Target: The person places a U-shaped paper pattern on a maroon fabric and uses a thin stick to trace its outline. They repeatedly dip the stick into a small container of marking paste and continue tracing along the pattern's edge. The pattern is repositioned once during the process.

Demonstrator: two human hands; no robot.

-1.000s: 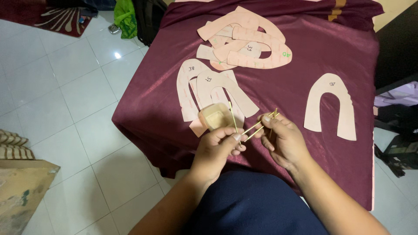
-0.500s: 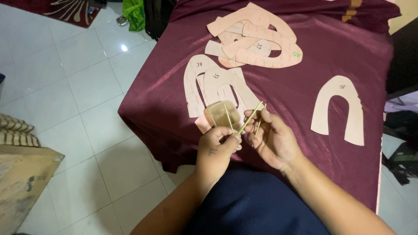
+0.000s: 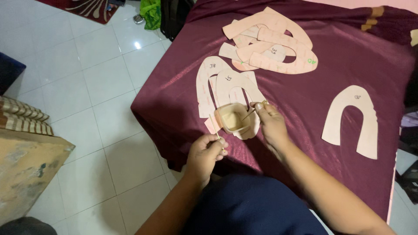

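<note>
Beige cup (image 3: 234, 119) between hands; left hand (image 3: 207, 152), right hand (image 3: 272, 124) each pinch thin stick.

Head camera looks steeply down, close over the cloth-covered table (image 3: 348, 56).

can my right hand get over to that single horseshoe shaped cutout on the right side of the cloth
Probably yes. The right hand is at the small cup holding a thin stick, and only bare maroon cloth lies between it and the horseshoe cutout.
</note>
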